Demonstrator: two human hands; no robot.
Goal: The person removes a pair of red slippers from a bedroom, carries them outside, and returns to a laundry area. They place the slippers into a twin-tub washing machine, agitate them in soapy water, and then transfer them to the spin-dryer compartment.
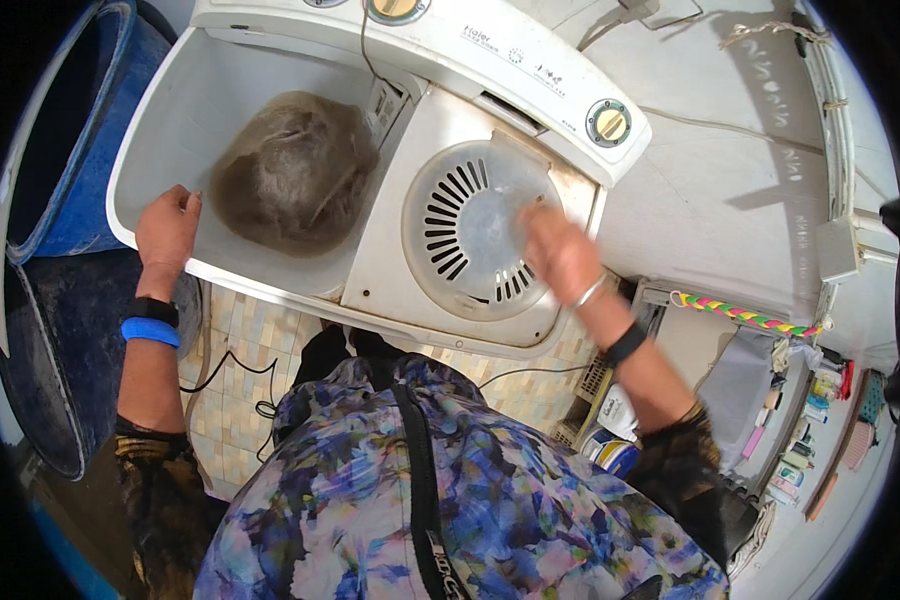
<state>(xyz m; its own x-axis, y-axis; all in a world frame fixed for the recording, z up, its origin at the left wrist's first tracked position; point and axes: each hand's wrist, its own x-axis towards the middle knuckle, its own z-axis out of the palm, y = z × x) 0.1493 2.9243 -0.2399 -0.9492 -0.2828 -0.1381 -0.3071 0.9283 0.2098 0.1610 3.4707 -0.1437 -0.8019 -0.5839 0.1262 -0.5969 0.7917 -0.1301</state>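
Observation:
A white Haier twin-tub washing machine [270, 289] stands before me. Its wash tub [172, 97] is uncovered and holds murky brown water [244, 217] with soaked cloth [300, 157] bunched in it. My left hand [168, 229] is at the tub's near left corner, over the rim, fingers curled; whether it grips the rim is hard to tell. Over the right side of the translucent, slotted spin-tub lid [487, 217], my right hand [562, 251] is blurred by motion. Its fingers look bent, and I cannot tell whether they touch the lid.
Blue plastic barrels [94, 217] crowd the left side. A timer knob [609, 123] sits on the back panel, and a cord [365, 45] hangs into the tub. Thin black cable [266, 409] lies on the tiled floor [225, 450]. Shelves with bottles [787, 480] stand at right.

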